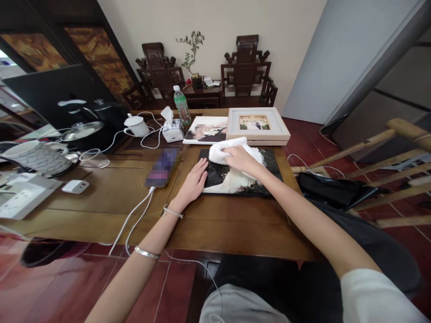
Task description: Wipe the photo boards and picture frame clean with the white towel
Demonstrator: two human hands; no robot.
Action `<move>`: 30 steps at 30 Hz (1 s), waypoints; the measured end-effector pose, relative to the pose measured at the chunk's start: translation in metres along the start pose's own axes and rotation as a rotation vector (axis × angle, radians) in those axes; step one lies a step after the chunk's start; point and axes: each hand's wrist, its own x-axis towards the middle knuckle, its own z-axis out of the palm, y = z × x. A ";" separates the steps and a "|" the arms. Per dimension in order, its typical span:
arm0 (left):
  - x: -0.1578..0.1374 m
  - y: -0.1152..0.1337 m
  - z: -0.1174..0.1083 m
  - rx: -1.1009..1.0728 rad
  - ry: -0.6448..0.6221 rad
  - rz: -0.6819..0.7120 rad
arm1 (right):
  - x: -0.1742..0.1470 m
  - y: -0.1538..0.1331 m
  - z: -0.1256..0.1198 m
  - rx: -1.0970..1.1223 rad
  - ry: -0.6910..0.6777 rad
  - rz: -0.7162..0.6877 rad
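On the wooden table lies a dark photo panel (218, 174) showing a pale, dress-like shape. My right hand (240, 159) presses a bunched white cloth (222, 150) onto its upper part, the fingers closed into the fabric. The cloth and hand cover part of the picture. At the panel's left edge my left hand (192, 181) rests flat, fingers stretched out and holding nothing. A phone (163, 168) with a white cable plugged in lies to the left of that hand.
Behind the panel are a framed photo (279, 123) and a white-edged print (190, 136). A tissue box (173, 131), a green-labelled bottle (182, 106), a lidded white cup (136, 125), a charger (76, 186) and a power strip (20, 199) stand leftward. Cables cross the table.
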 end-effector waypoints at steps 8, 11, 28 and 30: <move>0.000 -0.001 0.001 -0.002 0.004 0.002 | 0.002 0.004 0.019 -0.149 -0.028 -0.025; 0.000 -0.001 0.001 -0.013 0.007 0.010 | -0.030 -0.012 0.030 -0.271 -0.094 -0.074; 0.000 0.002 0.000 -0.009 -0.003 0.004 | -0.129 -0.032 -0.021 -0.141 -0.199 0.073; 0.000 0.001 0.001 -0.014 0.003 0.008 | -0.118 -0.018 -0.021 -0.174 -0.137 0.099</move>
